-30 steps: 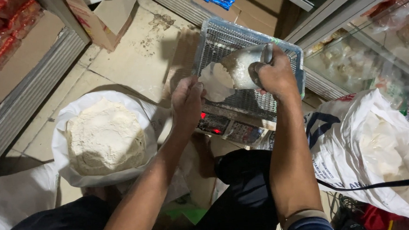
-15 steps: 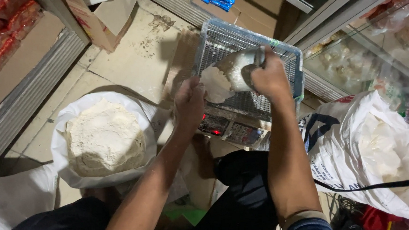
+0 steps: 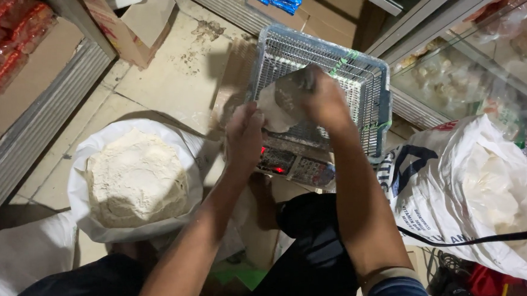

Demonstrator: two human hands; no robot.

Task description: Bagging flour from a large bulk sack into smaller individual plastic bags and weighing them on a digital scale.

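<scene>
Two hands work over a grey plastic basket [image 3: 362, 77] on a scale [image 3: 294, 164]. Right hand [image 3: 324, 97] is closed around a small bag of flour [image 3: 276, 102] inside the basket; left hand [image 3: 245, 137] touches the bag's edge, fingers loosely bent. An open flour sack [image 3: 136, 178] stands left.

Two open sacks [image 3: 136, 178] of white powder, one wire basket [image 3: 356, 77], one scale [image 3: 294, 164], two hands [image 3: 245, 134].

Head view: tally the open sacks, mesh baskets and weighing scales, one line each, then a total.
Open white sacks of pale powder: 2
Grey rectangular plastic mesh basket: 1
Digital weighing scale with red display: 1
Total: 4
</scene>
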